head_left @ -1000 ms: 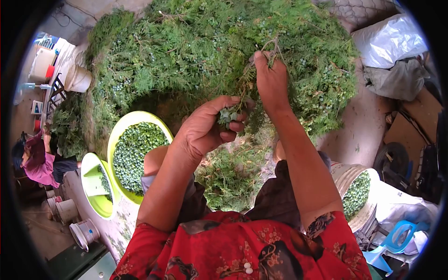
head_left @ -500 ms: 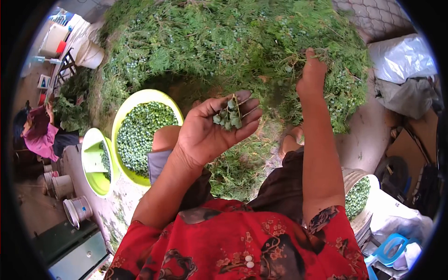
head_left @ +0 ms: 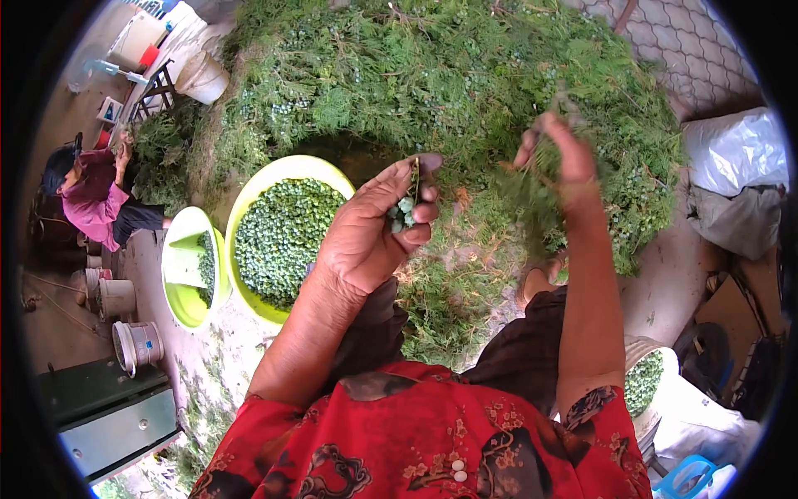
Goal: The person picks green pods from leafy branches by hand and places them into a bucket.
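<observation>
My left hand (head_left: 370, 220), palm up, has its fingers curled round a small cluster of blue-green cones (head_left: 402, 214) on a thin stem. It hangs in front of my body, to the right of a yellow-green tub (head_left: 233, 241) full of similar cones. My right hand (head_left: 568, 158) is smeared by motion over the right side of a big heap of cut conifer branches (head_left: 366, 75). A blurred green conifer sprig (head_left: 544, 204) hangs from its fingers.
Left of the big tub stands a smaller yellow-green basin (head_left: 174, 270) with some cones. A person in pink (head_left: 91, 195) sits at the far left near white buckets (head_left: 138, 345). A cone-filled container (head_left: 644, 384) stands to the right, and sacks (head_left: 736, 150) lie beyond.
My left fingers have curled in from a nearly flat palm around the cones. My right hand has drawn slightly back from the heap with a sprig. The view has shifted slightly.
</observation>
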The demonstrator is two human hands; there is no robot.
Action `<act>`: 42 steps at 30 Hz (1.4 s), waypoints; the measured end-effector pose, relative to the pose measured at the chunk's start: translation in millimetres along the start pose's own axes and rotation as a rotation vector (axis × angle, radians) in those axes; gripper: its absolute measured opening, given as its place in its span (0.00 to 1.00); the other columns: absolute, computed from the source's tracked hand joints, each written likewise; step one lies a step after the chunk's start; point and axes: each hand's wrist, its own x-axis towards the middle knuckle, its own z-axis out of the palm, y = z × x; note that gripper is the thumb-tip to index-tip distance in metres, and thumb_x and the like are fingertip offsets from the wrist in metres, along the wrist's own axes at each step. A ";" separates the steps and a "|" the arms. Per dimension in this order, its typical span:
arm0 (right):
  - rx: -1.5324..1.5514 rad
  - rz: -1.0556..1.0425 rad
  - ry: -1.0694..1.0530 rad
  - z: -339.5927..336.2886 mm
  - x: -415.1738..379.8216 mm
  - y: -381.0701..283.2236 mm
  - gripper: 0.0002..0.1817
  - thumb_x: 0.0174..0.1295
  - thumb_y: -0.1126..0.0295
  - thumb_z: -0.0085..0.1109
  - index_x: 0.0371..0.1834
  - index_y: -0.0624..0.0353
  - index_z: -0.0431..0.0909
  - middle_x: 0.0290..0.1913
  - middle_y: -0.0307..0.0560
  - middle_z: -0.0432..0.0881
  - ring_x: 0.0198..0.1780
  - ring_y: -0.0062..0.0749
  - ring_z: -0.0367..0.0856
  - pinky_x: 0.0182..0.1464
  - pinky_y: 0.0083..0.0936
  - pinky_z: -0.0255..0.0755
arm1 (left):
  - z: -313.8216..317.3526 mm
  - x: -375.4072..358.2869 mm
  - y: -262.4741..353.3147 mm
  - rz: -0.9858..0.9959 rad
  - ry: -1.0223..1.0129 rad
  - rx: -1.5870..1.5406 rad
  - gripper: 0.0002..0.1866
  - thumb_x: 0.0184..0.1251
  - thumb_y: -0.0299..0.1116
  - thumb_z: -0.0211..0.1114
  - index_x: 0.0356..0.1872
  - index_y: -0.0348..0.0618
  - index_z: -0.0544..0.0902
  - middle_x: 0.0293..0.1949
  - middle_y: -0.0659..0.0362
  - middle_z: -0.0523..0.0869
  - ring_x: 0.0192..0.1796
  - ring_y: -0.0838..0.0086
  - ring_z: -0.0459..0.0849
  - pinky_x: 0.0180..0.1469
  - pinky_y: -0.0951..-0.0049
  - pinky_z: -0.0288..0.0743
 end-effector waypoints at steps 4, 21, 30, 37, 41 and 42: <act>-0.303 0.009 -0.338 38.3 -29.6 14.0 0.15 0.57 0.58 0.60 0.34 0.58 0.74 0.24 0.40 0.77 0.25 0.25 0.75 0.29 0.22 0.73 | -3.0 -0.4 0.8 -0.013 0.026 0.085 0.17 0.68 0.34 0.49 0.52 0.34 0.71 0.31 0.60 0.70 0.27 0.80 0.64 0.23 0.85 0.57; -0.606 -0.224 -0.455 44.5 -45.2 78.4 0.14 0.57 0.75 0.58 0.48 0.61 0.75 0.46 0.43 0.77 0.46 0.24 0.75 0.51 0.24 0.67 | -21.5 18.5 -14.3 -0.016 0.243 0.341 0.11 0.69 0.36 0.46 0.37 0.38 0.72 0.28 0.57 0.74 0.24 0.80 0.68 0.18 0.85 0.56; -0.940 -0.348 -0.466 43.3 -43.4 83.0 0.16 0.58 0.76 0.57 0.49 0.60 0.70 0.50 0.41 0.73 0.50 0.27 0.71 0.55 0.26 0.62 | -27.9 27.5 -11.6 -0.008 0.213 0.355 0.08 0.66 0.33 0.48 0.34 0.41 0.72 0.24 0.60 0.74 0.21 0.79 0.68 0.19 0.82 0.56; -0.575 -0.134 -0.285 48.8 -39.5 57.8 0.12 0.60 0.71 0.57 0.44 0.63 0.70 0.36 0.44 0.75 0.38 0.25 0.73 0.41 0.25 0.69 | -24.8 36.5 -14.7 -0.013 0.310 0.210 0.07 0.67 0.35 0.49 0.36 0.43 0.71 0.28 0.57 0.74 0.23 0.78 0.68 0.18 0.85 0.56; -0.527 -0.127 -0.268 42.8 -35.3 62.1 0.11 0.61 0.71 0.56 0.44 0.62 0.71 0.33 0.37 0.75 0.35 0.16 0.72 0.38 0.15 0.67 | -17.4 37.6 -14.2 -0.070 0.257 0.190 0.12 0.67 0.44 0.54 0.38 0.46 0.72 0.28 0.58 0.75 0.23 0.78 0.69 0.18 0.85 0.56; -0.527 -0.126 -0.266 45.0 -37.3 58.5 0.11 0.61 0.71 0.56 0.44 0.62 0.71 0.33 0.37 0.75 0.35 0.16 0.72 0.38 0.15 0.67 | -17.2 38.3 -14.7 -0.072 0.257 0.190 0.12 0.67 0.44 0.54 0.38 0.46 0.72 0.28 0.58 0.75 0.23 0.78 0.69 0.18 0.85 0.56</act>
